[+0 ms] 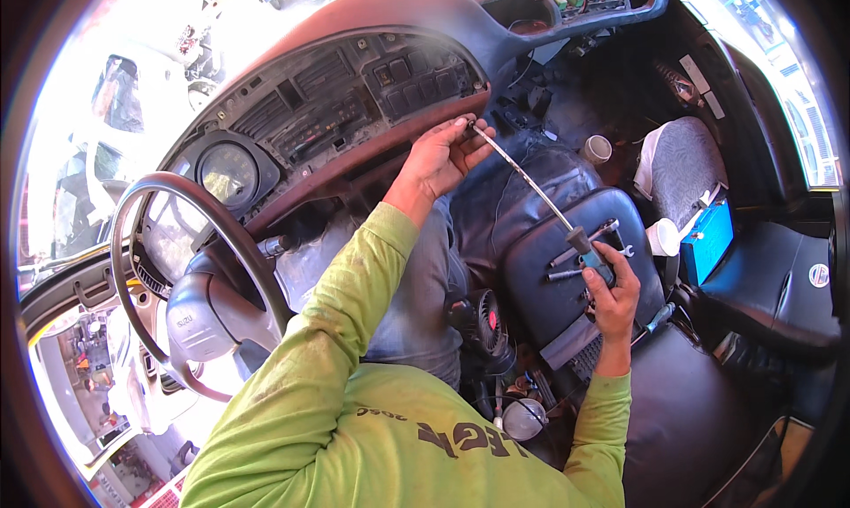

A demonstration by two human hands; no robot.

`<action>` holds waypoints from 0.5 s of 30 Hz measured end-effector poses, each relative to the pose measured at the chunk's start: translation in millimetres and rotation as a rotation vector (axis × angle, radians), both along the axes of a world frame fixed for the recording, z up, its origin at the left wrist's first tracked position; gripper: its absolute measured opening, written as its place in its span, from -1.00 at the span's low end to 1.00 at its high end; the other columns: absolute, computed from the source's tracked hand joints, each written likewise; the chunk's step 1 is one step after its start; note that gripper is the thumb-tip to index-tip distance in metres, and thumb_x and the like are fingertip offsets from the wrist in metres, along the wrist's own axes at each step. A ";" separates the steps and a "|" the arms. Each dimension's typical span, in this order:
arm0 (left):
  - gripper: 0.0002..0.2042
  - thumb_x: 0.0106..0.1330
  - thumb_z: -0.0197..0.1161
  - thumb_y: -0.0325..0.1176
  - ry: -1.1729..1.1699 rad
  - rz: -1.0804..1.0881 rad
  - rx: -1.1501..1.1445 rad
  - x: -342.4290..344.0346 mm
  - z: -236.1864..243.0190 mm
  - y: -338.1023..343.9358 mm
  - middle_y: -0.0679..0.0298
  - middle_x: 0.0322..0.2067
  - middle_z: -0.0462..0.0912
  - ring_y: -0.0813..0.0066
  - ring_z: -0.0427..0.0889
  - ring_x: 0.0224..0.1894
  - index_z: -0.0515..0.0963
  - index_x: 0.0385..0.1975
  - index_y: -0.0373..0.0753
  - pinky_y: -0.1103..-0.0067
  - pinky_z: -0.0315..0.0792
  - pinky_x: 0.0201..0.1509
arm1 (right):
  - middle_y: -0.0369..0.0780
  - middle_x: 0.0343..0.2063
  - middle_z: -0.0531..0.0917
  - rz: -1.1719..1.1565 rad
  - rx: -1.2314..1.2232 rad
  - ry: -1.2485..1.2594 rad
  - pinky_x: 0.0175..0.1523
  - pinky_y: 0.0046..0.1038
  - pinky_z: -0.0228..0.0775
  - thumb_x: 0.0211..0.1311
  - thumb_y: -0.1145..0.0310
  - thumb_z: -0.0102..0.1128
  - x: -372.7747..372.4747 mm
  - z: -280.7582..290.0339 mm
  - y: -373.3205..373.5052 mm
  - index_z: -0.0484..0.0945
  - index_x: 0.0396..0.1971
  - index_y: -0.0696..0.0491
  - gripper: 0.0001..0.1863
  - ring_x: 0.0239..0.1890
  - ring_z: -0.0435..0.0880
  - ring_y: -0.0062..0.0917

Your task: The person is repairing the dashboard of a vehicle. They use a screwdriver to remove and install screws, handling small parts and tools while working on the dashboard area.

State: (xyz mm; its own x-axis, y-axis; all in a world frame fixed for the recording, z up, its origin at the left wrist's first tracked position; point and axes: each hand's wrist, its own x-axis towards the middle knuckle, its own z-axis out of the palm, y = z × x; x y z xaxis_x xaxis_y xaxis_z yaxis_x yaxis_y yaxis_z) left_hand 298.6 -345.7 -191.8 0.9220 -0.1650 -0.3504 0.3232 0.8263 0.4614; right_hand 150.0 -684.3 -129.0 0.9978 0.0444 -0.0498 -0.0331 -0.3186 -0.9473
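A long screwdriver [534, 186] with a thin metal shaft slants between my two hands, above the folded black seat back. My right hand [616, 288] is closed round its dark and teal handle. My left hand [436, 160] is raised near the dashboard's lower edge, thumb and forefinger pinched at the far tip. A small dark piece shows between those fingertips; its kind is too small to make out. Under the handle, several metal hand tools [564, 275] lie on the black seat back [529, 288], one of them a wrench [628, 252].
On the left are a steering wheel [119, 269] and a dusty, opened dashboard [319, 92]. A blue box [708, 242] and a white cup [662, 238] stand right of the seat back. A small black fan [487, 322] sits by my legs, near a round lidded container [524, 419].
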 end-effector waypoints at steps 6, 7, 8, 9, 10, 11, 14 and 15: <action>-0.80 0.64 0.08 -0.39 0.019 -0.005 0.076 8.9 -2.5 2.2 0.07 0.01 0.67 0.09 0.71 0.15 0.54 0.04 -0.37 0.25 0.70 0.24 | -0.39 -0.39 0.64 -0.027 0.027 0.033 -0.39 -0.67 0.28 0.32 0.47 0.42 8.3 -3.6 3.7 0.63 0.15 0.20 -0.58 -0.49 0.46 -0.79; -0.80 0.64 0.08 -0.39 0.029 -0.009 0.089 9.8 -3.3 2.7 0.06 0.01 0.67 0.09 0.72 0.14 0.54 0.04 -0.39 0.26 0.71 0.24 | -0.39 -0.39 0.64 -0.020 0.011 0.023 -0.39 -0.67 0.28 0.32 0.47 0.42 9.5 -4.2 4.4 0.63 0.15 0.20 -0.59 -0.49 0.46 -0.79; -0.79 0.64 0.08 -0.40 0.021 -0.008 0.108 10.9 -4.1 3.9 0.05 0.01 0.67 0.09 0.72 0.14 0.53 0.05 -0.40 0.26 0.71 0.24 | -0.39 -0.39 0.64 -0.018 -0.001 0.016 -0.39 -0.67 0.28 0.32 0.47 0.42 10.5 -4.4 5.5 0.63 0.15 0.19 -0.59 -0.49 0.46 -0.79; -0.79 0.63 0.08 -0.40 0.013 -0.010 0.115 12.0 -5.2 4.9 0.04 0.00 0.67 0.08 0.72 0.14 0.53 0.05 -0.41 0.27 0.72 0.23 | -0.38 -0.39 0.65 -0.017 -0.003 0.031 -0.39 -0.67 0.28 0.32 0.46 0.42 11.1 -4.5 7.0 0.64 0.15 0.19 -0.59 -0.48 0.46 -0.79; -0.79 0.63 0.08 -0.40 -0.006 -0.011 0.110 13.6 -6.4 6.1 0.04 0.00 0.67 0.08 0.72 0.14 0.52 0.05 -0.42 0.27 0.72 0.23 | -0.38 -0.39 0.65 -0.015 -0.010 0.011 -0.40 -0.67 0.27 0.33 0.46 0.41 12.1 -4.2 8.9 0.63 0.16 0.19 -0.59 -0.50 0.46 -0.79; -0.78 0.63 0.08 -0.40 -0.003 -0.010 0.108 16.7 -7.6 6.9 0.03 0.00 0.67 0.08 0.72 0.14 0.52 0.06 -0.43 0.27 0.72 0.24 | -0.38 -0.39 0.65 -0.014 -0.007 0.009 -0.42 -0.68 0.26 0.34 0.46 0.41 13.7 -3.8 11.4 0.62 0.16 0.20 -0.58 -0.51 0.45 -0.80; -0.75 0.64 0.06 -0.38 -0.004 0.023 0.055 32.8 -12.7 4.2 0.02 0.00 0.67 0.10 0.72 0.11 0.52 0.07 -0.45 0.24 0.70 0.23 | -0.32 -0.36 0.68 -0.038 0.145 0.119 -0.49 -0.70 0.21 0.38 0.44 0.36 20.8 -2.0 22.7 0.59 0.20 0.22 -0.57 -0.57 0.42 -0.82; -0.75 0.65 0.05 -0.37 0.002 0.045 0.032 40.5 -14.5 1.2 0.02 -0.01 0.68 0.12 0.72 0.09 0.53 0.06 -0.45 0.24 0.70 0.22 | -0.29 -0.35 0.69 -0.052 0.224 0.175 -0.52 -0.71 0.18 0.40 0.42 0.34 24.4 -1.4 27.4 0.58 0.21 0.23 -0.57 -0.59 0.41 -0.83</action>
